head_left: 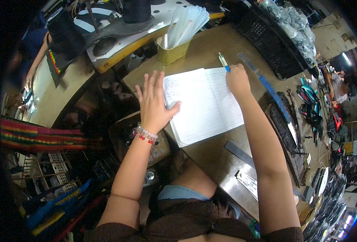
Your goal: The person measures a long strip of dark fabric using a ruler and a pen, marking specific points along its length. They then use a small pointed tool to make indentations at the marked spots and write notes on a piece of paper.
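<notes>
Workshop, small-production type. Big black spools (136,11) at upper left; likely sewing, but that corner is dark. Striped woven fabric (45,135) at left. Black plastic crate (273,46) heaped with clear plastic bags (287,22), long blue ruler (274,95) and tin of plastic strips (173,52) on a brown tabletop (217,42). Co-worker's arm (38,58) at left, another person (340,86) far right, tube light (346,59) beyond.

Dim surroundings, glare on tabletop (228,181), black fisheye rim.
</notes>
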Demonstrator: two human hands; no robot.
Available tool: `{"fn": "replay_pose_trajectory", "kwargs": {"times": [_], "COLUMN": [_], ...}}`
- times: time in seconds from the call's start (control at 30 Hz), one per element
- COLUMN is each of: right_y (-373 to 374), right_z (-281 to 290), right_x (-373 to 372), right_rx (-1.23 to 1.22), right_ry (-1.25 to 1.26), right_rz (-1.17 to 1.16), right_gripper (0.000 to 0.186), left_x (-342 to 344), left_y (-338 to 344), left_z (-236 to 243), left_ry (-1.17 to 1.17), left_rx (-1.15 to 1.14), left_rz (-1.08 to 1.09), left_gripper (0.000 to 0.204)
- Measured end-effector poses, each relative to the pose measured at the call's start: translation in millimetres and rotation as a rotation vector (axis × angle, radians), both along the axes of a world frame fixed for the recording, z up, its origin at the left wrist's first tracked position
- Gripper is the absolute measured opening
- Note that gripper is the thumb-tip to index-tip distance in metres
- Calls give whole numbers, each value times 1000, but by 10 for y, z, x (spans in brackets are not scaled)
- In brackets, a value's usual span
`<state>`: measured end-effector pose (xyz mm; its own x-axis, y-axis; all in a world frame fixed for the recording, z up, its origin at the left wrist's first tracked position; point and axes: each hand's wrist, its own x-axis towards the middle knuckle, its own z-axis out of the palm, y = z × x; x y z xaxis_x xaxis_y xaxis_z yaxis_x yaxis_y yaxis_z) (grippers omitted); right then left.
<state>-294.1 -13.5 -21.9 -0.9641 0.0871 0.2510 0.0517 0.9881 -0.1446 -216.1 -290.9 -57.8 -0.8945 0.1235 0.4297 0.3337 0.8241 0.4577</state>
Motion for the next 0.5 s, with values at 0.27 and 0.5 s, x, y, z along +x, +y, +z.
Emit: {"fn": "replay_pose_trajectory", "kwargs": {"times": [0.27, 0.5], "right_y": [-478, -1183], "right_z": [454, 28], "right_x": [207, 480], "right_rx": [-586, -1214], "right_ry": [301, -128], "right_rz": [176, 267], "right_gripper": [19, 25], "left_x": [174, 160], "left_y": [-2, -18], "left_z": [-75, -89], "left_ry": [-94, -72], "left_rx": [125, 129], "left_rz": [118, 97], "left_gripper": [67, 50]}}
